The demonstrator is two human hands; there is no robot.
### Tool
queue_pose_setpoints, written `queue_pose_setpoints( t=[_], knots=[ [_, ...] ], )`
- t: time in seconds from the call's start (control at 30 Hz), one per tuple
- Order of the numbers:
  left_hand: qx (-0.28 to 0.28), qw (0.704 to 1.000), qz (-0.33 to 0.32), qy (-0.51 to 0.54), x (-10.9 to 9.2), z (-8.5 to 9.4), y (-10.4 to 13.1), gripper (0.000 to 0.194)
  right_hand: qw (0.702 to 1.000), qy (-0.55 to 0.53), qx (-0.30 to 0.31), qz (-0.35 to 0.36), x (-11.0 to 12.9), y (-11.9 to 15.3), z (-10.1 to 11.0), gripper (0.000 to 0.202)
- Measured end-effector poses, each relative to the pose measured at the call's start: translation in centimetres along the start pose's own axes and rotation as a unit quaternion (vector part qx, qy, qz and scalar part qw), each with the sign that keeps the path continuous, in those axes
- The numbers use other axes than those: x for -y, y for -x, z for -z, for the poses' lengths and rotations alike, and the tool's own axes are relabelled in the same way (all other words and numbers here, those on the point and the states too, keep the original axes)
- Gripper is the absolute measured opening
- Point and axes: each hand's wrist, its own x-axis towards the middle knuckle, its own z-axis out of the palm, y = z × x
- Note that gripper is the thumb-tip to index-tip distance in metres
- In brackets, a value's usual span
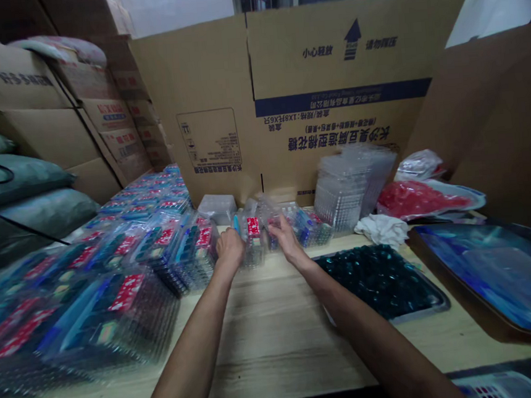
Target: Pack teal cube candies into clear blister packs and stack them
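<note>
**Two hands meet at a red-labelled clear plastic tray**

With the bare middle of the tabletop [269, 347] as the dial's centre, a clear plastic tray with a red-and-white label [252, 226] stands at twelve o'clock, between the hands. The left hand [230, 248] is just beside it, toward eleven, its fingers curled near a light-blue strip; blur and angle hide whether it pinches anything. The right hand [285, 237] is toward one, fingers reaching forward at some clear plastic; I cannot tell whether they are pinching it.

Filled clear trays with red labels [118, 317] crowd the dial from nine to eleven. Beyond them, at ten, are stacked cartons [39, 135] and bulging sacks [17, 177]. A printed cardboard sheet [295, 109] rises at the back, at twelve.

A stack of clear trays [340, 198] stands at one. At two lie a crumpled white cloth or tissue [382, 229] and a bag of red packets [414, 198]. Between two and three sits a shallow tray of dark teal pieces [384, 278]; a tray of blue packets [505, 277] is at three.
</note>
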Motion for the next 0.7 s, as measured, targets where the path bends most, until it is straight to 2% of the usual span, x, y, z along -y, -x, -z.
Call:
queue_pose_setpoints(
  t=[0.1,0.17,0.27,0.37,0.47,0.53,0.6,0.7],
  knots=[
    [-0.016,1.000,-0.011,-0.011,-0.1,1.5,1.3,0.032,0.996,-0.082,-0.030,-0.011,1.8,1.3,2.3,0.055],
    [-0.016,1.000,-0.019,-0.013,0.6,2.5,3.0,0.031,0.992,-0.118,-0.041,-0.006,3.0,2.9,4.2,0.055],
    [0.010,0.998,-0.056,0.015,3.3,2.9,7.2,0.032,0.990,-0.131,-0.042,-0.015,3.8,6.6,7.0,0.056],
    [0.066,0.993,-0.073,0.059,7.2,1.7,12.4,0.039,0.994,-0.101,-0.001,-0.048,3.7,11.6,8.6,0.058],
    [0.108,0.993,-0.033,0.040,10.5,-0.4,16.6,0.041,0.993,-0.001,0.093,-0.069,3.3,16.5,8.4,0.060],
    [0.119,0.993,-0.005,0.001,12.0,-1.8,18.4,0.038,0.982,0.111,0.149,-0.039,3.0,18.9,7.6,0.062],
    [0.118,0.992,0.014,-0.038,12.9,-2.7,19.5,0.033,0.955,0.230,0.186,0.015,2.5,20.6,6.5,0.064],
    [0.080,0.994,0.023,-0.078,13.2,-2.8,20.2,0.030,0.903,0.366,0.216,0.066,1.2,21.6,5.2,0.062]
  ],
)
